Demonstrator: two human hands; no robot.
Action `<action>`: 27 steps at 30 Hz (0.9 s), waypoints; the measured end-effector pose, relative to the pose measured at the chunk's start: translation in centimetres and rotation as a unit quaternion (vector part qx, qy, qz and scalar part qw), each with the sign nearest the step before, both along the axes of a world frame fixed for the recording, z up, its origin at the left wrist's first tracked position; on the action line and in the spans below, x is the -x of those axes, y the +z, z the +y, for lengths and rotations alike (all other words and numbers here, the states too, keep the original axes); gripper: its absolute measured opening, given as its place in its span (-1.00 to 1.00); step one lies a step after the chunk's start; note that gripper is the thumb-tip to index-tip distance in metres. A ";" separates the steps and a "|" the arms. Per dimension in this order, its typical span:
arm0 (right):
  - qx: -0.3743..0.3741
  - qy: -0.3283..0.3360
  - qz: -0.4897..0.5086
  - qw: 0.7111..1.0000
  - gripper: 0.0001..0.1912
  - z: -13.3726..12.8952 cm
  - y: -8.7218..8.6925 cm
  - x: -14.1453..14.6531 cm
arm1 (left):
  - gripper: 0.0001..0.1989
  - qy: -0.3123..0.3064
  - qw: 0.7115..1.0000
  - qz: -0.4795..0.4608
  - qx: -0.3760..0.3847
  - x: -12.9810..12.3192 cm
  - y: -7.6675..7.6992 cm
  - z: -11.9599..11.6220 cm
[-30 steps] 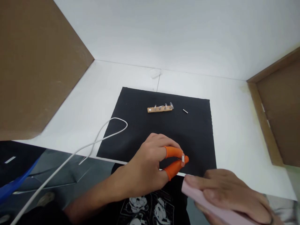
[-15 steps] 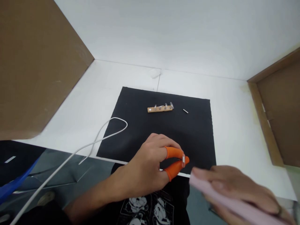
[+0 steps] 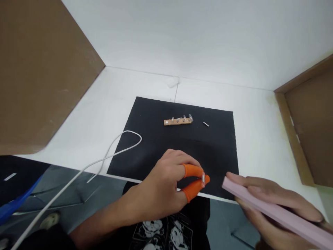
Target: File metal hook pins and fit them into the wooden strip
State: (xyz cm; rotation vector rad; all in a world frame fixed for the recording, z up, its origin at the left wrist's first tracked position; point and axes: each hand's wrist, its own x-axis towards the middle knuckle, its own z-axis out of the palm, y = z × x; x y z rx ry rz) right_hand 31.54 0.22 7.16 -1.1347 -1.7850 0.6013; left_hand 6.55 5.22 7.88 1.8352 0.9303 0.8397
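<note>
My left hand (image 3: 169,182) has orange finger cots on its thumb and index finger. Between those two fingertips it pinches a small clear piece (image 3: 203,178) with a pale middle, above the near edge of the black mat (image 3: 153,146). To the right, my right hand (image 3: 278,201) is wrapped around a long pale pink bar (image 3: 275,211); one end points toward the left hand, and a gap separates it from the clear piece. Farther back on the mat lies a narrow wooden strip (image 3: 177,121) with several small clear pieces standing on it.
A short thin white stick (image 3: 206,124) lies right of the strip. A white cable (image 3: 96,161) loops over the mat's left edge and down off the white table (image 3: 256,146). Brown panels stand at left (image 3: 47,76) and right (image 3: 312,132). A crumpled translucent scrap (image 3: 171,82) sits at the back.
My right hand has moved the pink bar to the right, away from the clear piece. The left hand has stayed almost where it was, still pinching.
</note>
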 end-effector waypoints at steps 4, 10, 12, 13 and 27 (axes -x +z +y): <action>-0.040 0.124 -0.030 0.991 -0.57 0.4 0.1 -0.4 | -0.94 0.004 1.000 -0.001 0.000 0.0 0.0 0.0; 0.023 -0.010 0.039 0.999 -0.64 0.5 -0.4 -0.8 | -0.93 -0.004 1.000 0.008 0.000 0.0 0.2 -0.3; 0.023 -0.001 0.054 0.998 -0.66 0.6 -0.4 -0.9 | -0.93 -0.005 1.000 0.006 0.000 0.1 0.2 -0.3; 0.017 0.027 0.049 0.998 -0.68 0.7 -0.4 -0.8 | -0.93 -0.004 1.000 0.004 -0.001 0.1 0.2 -0.3; -0.002 -0.012 0.138 0.990 -0.91 0.0 -1.1 1.5 | -0.93 0.002 1.000 0.007 0.002 0.2 0.3 -0.1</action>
